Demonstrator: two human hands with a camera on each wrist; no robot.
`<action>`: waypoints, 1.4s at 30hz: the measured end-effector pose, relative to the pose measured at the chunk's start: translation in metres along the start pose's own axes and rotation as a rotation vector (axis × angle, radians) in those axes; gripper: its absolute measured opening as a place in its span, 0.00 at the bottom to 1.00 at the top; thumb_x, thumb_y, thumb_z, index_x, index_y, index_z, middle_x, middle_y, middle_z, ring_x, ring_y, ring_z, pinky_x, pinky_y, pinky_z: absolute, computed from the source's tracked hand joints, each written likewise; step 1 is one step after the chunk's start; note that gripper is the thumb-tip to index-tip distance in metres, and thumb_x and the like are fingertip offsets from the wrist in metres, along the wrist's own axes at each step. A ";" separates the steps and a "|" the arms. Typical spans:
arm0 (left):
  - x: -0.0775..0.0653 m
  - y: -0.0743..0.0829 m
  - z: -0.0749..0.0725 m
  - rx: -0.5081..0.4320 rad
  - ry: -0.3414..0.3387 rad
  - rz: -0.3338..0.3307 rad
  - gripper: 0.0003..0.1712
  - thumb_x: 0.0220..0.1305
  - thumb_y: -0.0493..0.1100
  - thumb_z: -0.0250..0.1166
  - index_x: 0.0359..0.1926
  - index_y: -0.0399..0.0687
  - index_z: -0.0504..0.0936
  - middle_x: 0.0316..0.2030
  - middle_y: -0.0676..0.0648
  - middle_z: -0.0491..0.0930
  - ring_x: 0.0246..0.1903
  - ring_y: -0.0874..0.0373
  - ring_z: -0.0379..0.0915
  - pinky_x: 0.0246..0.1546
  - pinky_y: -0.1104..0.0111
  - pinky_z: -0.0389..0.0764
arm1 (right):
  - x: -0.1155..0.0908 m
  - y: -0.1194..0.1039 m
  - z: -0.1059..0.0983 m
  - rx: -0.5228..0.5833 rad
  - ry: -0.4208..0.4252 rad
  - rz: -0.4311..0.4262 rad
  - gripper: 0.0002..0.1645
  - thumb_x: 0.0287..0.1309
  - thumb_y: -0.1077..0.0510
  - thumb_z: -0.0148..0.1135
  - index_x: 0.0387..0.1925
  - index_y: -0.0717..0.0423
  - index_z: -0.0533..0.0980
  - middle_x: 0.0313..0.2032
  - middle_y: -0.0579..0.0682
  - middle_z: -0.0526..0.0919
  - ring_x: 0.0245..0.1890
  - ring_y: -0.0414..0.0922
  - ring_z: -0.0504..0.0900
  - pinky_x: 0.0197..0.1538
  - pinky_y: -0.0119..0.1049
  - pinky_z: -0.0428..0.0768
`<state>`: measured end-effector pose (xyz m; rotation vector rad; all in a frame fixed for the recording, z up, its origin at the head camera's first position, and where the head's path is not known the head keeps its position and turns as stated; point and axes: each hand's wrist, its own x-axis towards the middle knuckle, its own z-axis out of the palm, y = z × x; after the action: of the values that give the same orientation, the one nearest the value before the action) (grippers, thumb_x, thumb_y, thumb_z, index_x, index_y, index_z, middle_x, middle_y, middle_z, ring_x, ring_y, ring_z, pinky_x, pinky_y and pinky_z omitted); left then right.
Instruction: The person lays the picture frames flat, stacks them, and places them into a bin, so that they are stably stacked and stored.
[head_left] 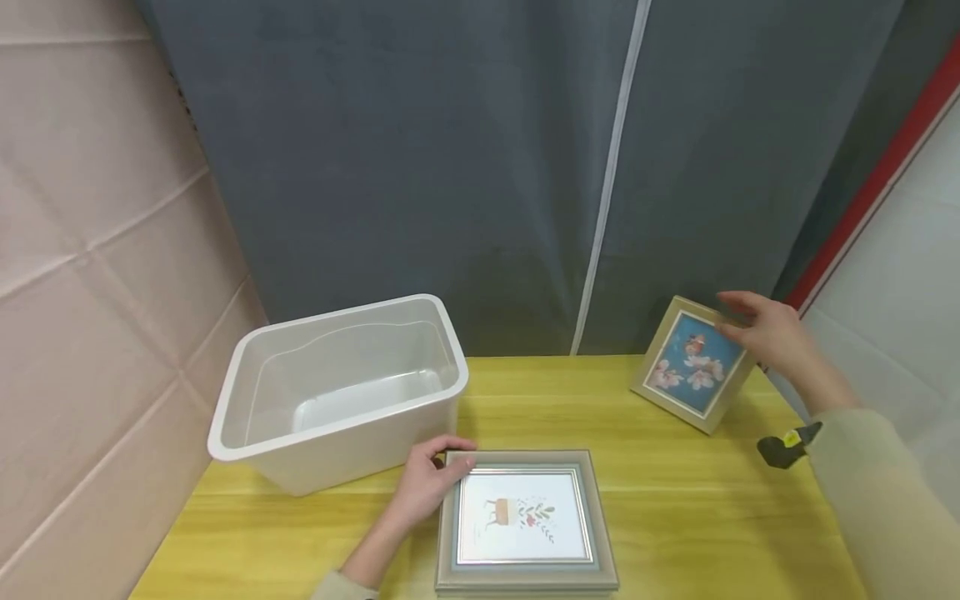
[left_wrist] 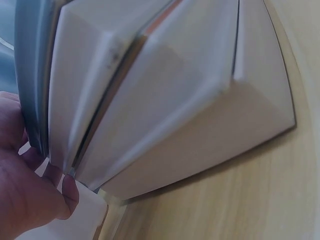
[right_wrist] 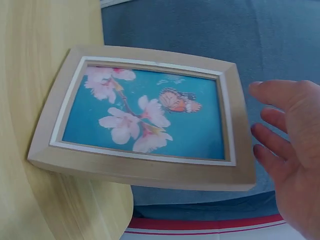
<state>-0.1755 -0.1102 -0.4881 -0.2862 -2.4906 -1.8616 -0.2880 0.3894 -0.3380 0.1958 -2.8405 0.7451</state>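
Covering the far left side, a pale creased sheet (head_left: 97,250) met a dark grey curtain (head_left: 420,167) behind the yellow wood-grain table (head_left: 525,400). A pale grey bin (head_left: 360,458) stood upright on the table's left part. Just beside its near right corner, the left hand (head_left: 426,483) gripped the far left corner of a stack of frames (left_wrist: 150,115), its thumb over the face of the top frame (head_left: 525,517) and its other fingers bent against the side. That top frame lay flat, face up, showing a small plant print. Well apart to the right, near the curtain's foot, a butterfly frame (head_left: 690,362) stood tilted back on a short edge. At its upper right corner was the right hand (head_left: 776,333), loosely spread and gripping nothing; the right wrist view showed a narrow gap between fingertips and rim. A beige sleeve (head_left: 885,483) covered that forearm.
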 end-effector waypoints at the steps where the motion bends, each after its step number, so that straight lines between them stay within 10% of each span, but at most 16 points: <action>1: 0.000 0.000 0.000 -0.001 0.001 0.000 0.13 0.62 0.41 0.72 0.47 0.44 0.88 0.48 0.46 0.85 0.38 0.53 0.74 0.38 0.68 0.75 | 0.001 0.001 0.001 -0.006 -0.011 -0.008 0.34 0.71 0.55 0.63 0.71 0.67 0.65 0.64 0.75 0.70 0.63 0.73 0.68 0.59 0.71 0.69; 34: -0.002 0.000 0.002 -0.024 -0.017 0.003 0.13 0.62 0.41 0.72 0.47 0.44 0.87 0.47 0.48 0.85 0.44 0.54 0.75 0.44 0.66 0.76 | 0.004 0.028 0.005 -0.029 -0.048 -0.010 0.24 0.73 0.60 0.60 0.66 0.64 0.75 0.58 0.76 0.75 0.51 0.64 0.76 0.47 0.60 0.78; 42: -0.003 0.000 0.000 -0.017 -0.017 0.000 0.12 0.63 0.40 0.72 0.47 0.45 0.88 0.47 0.47 0.85 0.44 0.53 0.75 0.43 0.66 0.76 | -0.002 0.022 0.007 0.026 -0.051 -0.026 0.24 0.72 0.55 0.63 0.64 0.61 0.78 0.57 0.72 0.79 0.37 0.50 0.75 0.32 0.34 0.74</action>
<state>-0.1727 -0.1110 -0.4884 -0.3044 -2.4869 -1.8889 -0.2913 0.4050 -0.3542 0.2581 -2.8712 0.7831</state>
